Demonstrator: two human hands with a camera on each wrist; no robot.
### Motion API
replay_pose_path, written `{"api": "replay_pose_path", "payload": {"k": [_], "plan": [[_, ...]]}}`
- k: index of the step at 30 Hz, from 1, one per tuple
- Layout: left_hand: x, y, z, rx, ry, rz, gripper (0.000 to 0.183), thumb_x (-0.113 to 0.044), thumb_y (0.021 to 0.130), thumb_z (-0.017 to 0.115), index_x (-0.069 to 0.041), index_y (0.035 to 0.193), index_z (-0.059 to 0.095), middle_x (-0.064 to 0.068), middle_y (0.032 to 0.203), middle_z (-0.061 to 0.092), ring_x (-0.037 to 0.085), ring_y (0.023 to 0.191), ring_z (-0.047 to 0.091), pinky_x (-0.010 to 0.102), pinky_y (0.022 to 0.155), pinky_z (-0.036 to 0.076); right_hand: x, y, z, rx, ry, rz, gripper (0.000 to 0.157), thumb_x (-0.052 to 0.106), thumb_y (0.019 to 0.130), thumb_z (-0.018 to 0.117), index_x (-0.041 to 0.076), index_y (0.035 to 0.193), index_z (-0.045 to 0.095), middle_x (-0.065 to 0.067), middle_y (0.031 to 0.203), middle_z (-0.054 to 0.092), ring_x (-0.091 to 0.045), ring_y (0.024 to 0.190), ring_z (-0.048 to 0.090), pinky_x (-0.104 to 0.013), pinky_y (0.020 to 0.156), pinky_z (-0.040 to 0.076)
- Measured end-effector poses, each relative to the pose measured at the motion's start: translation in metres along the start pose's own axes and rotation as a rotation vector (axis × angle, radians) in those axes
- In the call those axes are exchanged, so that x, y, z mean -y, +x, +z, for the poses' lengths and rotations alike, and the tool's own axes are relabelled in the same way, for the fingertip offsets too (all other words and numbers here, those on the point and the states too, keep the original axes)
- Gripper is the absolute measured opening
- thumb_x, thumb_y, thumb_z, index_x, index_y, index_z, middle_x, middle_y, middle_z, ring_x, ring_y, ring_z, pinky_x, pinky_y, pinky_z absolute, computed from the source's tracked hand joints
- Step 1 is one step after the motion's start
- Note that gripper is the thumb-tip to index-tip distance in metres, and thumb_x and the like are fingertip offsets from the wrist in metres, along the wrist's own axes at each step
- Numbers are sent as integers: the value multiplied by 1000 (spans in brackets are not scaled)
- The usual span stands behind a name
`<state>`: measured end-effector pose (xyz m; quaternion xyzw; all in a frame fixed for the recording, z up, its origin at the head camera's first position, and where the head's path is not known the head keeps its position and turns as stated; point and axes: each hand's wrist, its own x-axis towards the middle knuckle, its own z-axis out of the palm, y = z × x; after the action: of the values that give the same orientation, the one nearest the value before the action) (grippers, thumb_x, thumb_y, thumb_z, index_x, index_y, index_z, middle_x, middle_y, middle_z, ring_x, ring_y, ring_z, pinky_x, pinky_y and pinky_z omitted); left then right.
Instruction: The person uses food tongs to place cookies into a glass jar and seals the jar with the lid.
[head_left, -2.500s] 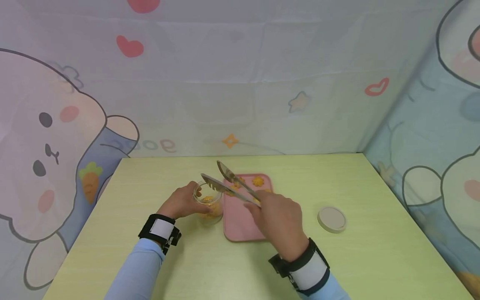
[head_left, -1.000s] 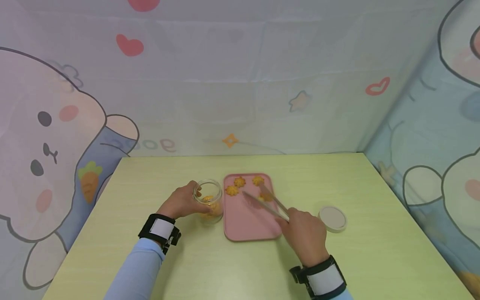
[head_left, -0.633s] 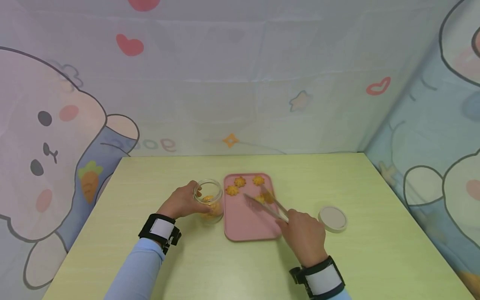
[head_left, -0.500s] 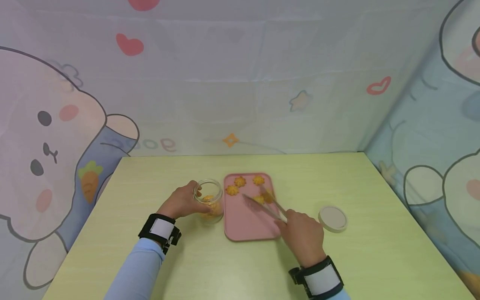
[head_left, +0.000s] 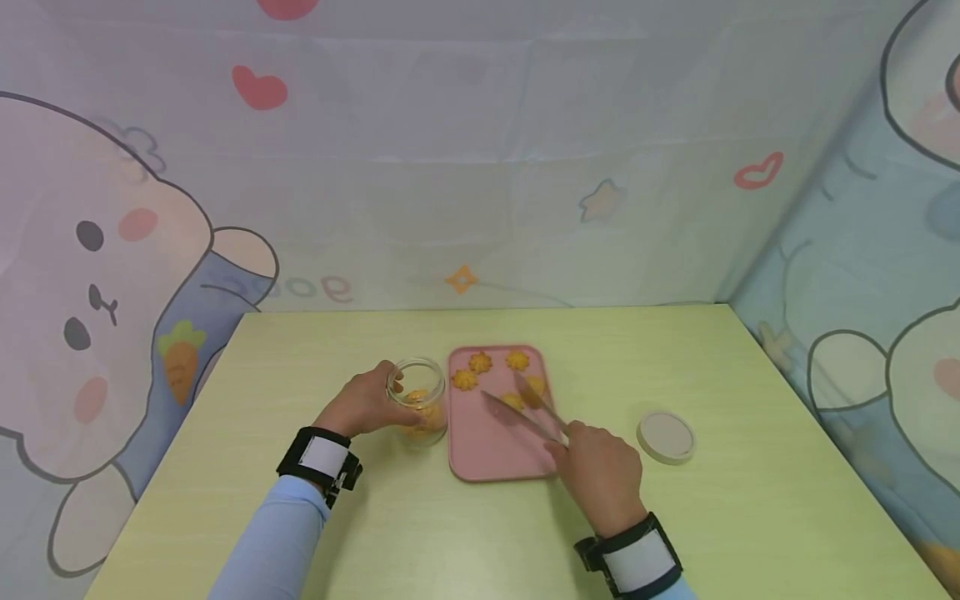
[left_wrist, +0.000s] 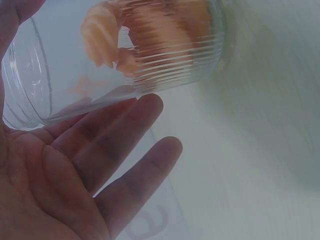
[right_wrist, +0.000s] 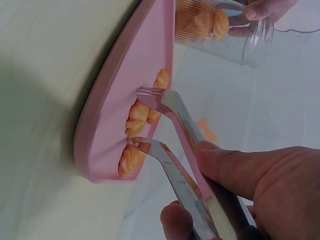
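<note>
My left hand point(head_left: 366, 404) grips an upright clear glass jar point(left_wrist: 62, 65) by its side, thumb on one side and fingers on the other. The lower part of the jar holds several orange-yellow swirl cookies, and its mouth is uncovered. In my right hand point(head_left: 603, 477) are metal tongs point(right_wrist: 182, 194), reaching over a pink tray point(head_left: 487, 454). Their spread tips stand on either side of a cookie point(right_wrist: 136, 119) that lies on the tray. Other flower-shaped cookies point(head_left: 465, 380) sit toward the tray's far end, one partly behind the tongs.
A round whitish lid point(head_left: 666, 437) lies on the pale yellow table point(head_left: 750, 500), right of the tray. The jar stands close against the tray's left edge. A cartoon-printed cloth point(head_left: 480, 125) hangs behind the table and along its right side.
The tongs have gone from over the jar's mouth to the tray on the right. Lately they shifted slightly left, and the cookie between their tips slid a little left and nearer. The left hand is still.
</note>
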<state>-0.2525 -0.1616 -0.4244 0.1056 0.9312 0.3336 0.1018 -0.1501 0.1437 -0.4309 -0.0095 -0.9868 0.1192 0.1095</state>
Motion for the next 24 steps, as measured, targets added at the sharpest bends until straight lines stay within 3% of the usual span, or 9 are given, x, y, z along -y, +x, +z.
{"api": "replay_pose_path", "payload": {"k": [7, 24], "plan": [[0, 0, 0, 2, -4, -6, 74, -40, 70, 85, -1, 123, 51, 12, 115, 62, 27, 101, 59, 42, 83, 49, 2, -2, 2, 32, 5, -7, 32, 35, 86, 74, 5, 79, 65, -3, 55, 52, -19, 46, 51, -35, 39, 36], [2, 1, 2, 6, -19, -2, 87, -42, 70, 85, -4, 139, 46, 13, 119, 62, 29, 108, 59, 45, 87, 48, 6, -5, 8, 0, -7, -6, 33, 34, 85, 75, 5, 75, 63, -4, 54, 51, -21, 45, 52, -37, 38, 36]]}}
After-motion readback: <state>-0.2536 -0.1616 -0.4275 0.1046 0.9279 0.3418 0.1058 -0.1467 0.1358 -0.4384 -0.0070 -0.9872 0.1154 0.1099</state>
